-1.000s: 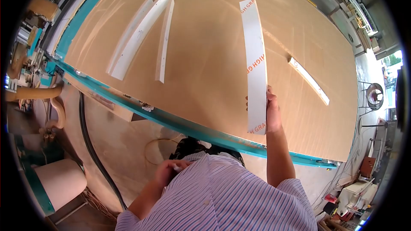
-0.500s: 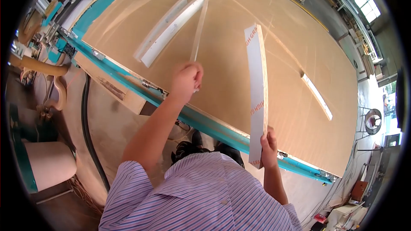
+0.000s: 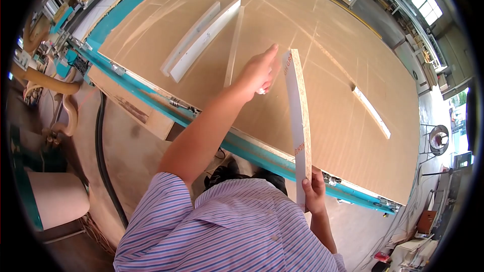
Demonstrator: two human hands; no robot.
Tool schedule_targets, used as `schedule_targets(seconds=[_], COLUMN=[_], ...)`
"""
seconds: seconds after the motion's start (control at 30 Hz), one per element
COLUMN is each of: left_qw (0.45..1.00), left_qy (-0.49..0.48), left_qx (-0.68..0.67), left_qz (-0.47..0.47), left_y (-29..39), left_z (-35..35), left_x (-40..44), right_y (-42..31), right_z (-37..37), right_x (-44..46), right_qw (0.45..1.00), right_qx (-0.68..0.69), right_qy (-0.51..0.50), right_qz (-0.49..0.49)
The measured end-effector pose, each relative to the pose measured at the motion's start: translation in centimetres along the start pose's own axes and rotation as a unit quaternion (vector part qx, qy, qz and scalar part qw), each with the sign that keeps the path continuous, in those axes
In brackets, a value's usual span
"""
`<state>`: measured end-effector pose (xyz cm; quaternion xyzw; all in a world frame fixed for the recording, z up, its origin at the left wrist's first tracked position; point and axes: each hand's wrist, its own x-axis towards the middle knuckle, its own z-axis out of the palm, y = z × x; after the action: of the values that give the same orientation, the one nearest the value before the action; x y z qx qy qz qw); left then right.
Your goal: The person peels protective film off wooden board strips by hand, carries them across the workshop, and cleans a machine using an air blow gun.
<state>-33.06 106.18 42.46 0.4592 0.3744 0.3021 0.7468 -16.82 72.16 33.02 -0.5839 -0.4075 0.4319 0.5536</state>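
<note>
A long white-faced particleboard strip with orange lettering stands on a slant, its far end raised over the table. My right hand is closed around its near end, close to my body. My left hand hovers over the table, left of the strip's far end and apart from it. One finger or thumb points forward while the other fingers curl in, partly blurred. A small white bit shows beneath them, too small to name. Left of that hand lies a thin strip, partly covered by my forearm.
Two white-faced strips lie side by side on the brown tabletop, far left. A short white strip lies at the right. The table has a teal edge rail. A black hose runs down at the left.
My left hand has moved right and forward, toward the strip's far end. The held strip has turned to show more of its edge, and its near end has come closer to me.
</note>
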Motion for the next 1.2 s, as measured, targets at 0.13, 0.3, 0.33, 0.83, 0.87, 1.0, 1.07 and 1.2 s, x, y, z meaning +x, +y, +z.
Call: schedule_targets(seconds=[0.13, 0.3, 0.33, 0.83, 0.87, 1.0, 1.07, 1.2], left_qw=[0.997, 0.996, 0.995, 0.995, 0.995, 0.994, 0.995, 0.995], left_qy=[0.004, -0.019, -0.024, -0.041, -0.046, -0.065, -0.059, -0.049], left_qx=[-0.065, -0.069, -0.077, -0.052, -0.043, -0.027, -0.017, -0.023], left_qz=[0.042, 0.060, 0.060, 0.069, 0.072, 0.083, 0.078, 0.087], left_y=[0.3, 0.4, 0.3, 1.1, 1.1, 1.1, 1.1, 1.0], left_z=[0.7, 0.5, 0.3, 1.3, 1.3, 1.3, 1.4, 1.7], left_x=[-0.1, -0.9, -1.0, -3.8, -3.8, -3.9, -3.9, -4.2], right_y=[0.2, 0.6, 0.7, 0.4, 0.5, 0.7, 0.8, 0.9], right_z=[0.2, 0.0, 0.0, -0.1, -0.2, -0.8, -1.0, -1.5], right_x=[-0.7, -1.4, -1.4, -2.7, -2.8, -3.2, -3.2, -3.3], right_qw=[0.995, 0.973, 0.968, 0.940, 0.937, 0.930, 0.929, 0.924], right_qx=[-0.088, -0.208, -0.223, -0.302, -0.311, -0.327, -0.332, -0.344], right_qy=[0.011, 0.031, 0.034, 0.063, 0.065, 0.071, 0.070, 0.067], right_qz=[-0.054, -0.095, -0.107, -0.143, -0.146, -0.153, -0.149, -0.150])
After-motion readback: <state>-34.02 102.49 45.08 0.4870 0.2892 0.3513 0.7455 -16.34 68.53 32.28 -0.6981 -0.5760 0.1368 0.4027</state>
